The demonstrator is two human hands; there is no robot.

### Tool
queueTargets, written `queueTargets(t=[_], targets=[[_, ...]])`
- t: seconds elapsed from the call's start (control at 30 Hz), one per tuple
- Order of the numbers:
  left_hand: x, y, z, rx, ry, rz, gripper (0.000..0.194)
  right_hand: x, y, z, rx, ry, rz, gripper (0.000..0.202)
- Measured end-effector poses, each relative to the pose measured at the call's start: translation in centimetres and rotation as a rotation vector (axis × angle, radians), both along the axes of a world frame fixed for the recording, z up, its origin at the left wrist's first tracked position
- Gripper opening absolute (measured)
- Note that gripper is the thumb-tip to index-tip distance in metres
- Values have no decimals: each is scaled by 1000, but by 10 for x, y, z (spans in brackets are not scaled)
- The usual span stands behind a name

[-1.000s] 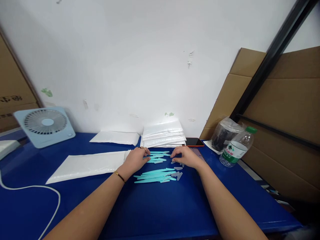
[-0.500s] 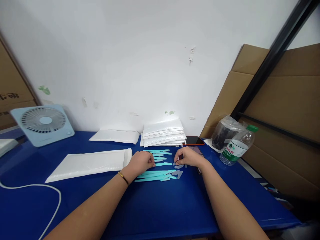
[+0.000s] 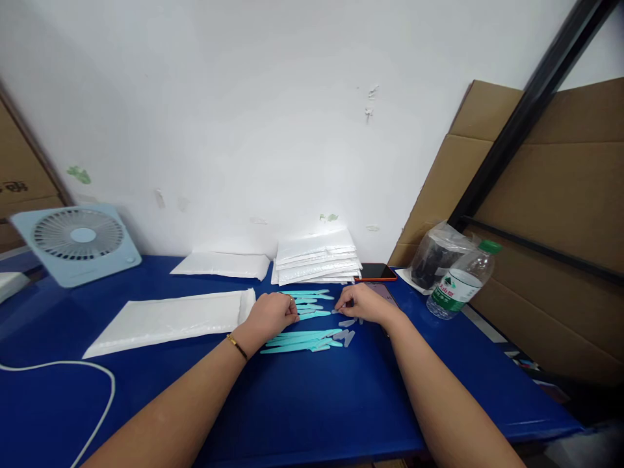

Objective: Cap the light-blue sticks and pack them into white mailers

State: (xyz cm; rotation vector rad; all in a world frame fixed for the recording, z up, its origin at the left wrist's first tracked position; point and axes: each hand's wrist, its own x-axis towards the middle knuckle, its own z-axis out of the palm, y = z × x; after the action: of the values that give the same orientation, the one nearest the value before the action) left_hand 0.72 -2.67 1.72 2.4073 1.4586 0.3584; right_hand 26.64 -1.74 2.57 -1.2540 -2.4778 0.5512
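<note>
My left hand [image 3: 273, 314] is closed on a turquoise eyebrow razor [image 3: 316, 314], its blade end pointing right. My right hand [image 3: 365, 303] pinches a small clear blade cap [image 3: 335, 311] just off the tip of that razor. Several more razors lie in a row behind my left fingers, partly hidden by them. Nearer to me is a pile of turquoise razors [image 3: 297, 342]. Loose clear caps [image 3: 349, 338] lie at the right end of this pile and below my right hand.
A white padded envelope [image 3: 170, 320] lies left of my left hand, another [image 3: 221, 265] behind it. Stacked envelopes [image 3: 316, 259] stand against the wall. Phones [image 3: 376, 272], a water bottle [image 3: 458, 286], a fan [image 3: 80, 240] and a white cable [image 3: 113, 390] are around the blue table [image 3: 312, 409].
My right hand has brought the clear cap a little left, towards the razor's tip. My left hand keeps its hold on the razor. The view has shifted slightly.
</note>
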Motion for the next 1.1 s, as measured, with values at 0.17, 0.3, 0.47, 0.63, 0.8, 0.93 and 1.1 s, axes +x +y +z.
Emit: queueTargets(t=[0.17, 0.3, 0.47, 0.63, 0.8, 0.93, 1.1], targets=[[1, -2, 2, 14, -4, -22, 15, 0, -1, 2, -2, -6, -7, 19], [3, -4, 5, 18, 2, -26, 13, 0, -1, 1, -45, 20, -5, 21], [4, -4, 6, 39, 20, -41, 13, -2, -1, 0, -51, -2, 29, 21], [5, -2, 3, 24, 11, -60, 14, -16, -2, -7, -27, 58, 57, 20], [3, -1, 2, 65, 31, 29, 14, -17, -3, -6, 57, 80, 21, 19], [1, -4, 5, 61, -65, -45, 19, 2, -4, 7, -16, 17, 27, 15], [1, -9, 6, -134, -71, -177, 22, 13, -4, 9, -152, -83, 50, 18]])
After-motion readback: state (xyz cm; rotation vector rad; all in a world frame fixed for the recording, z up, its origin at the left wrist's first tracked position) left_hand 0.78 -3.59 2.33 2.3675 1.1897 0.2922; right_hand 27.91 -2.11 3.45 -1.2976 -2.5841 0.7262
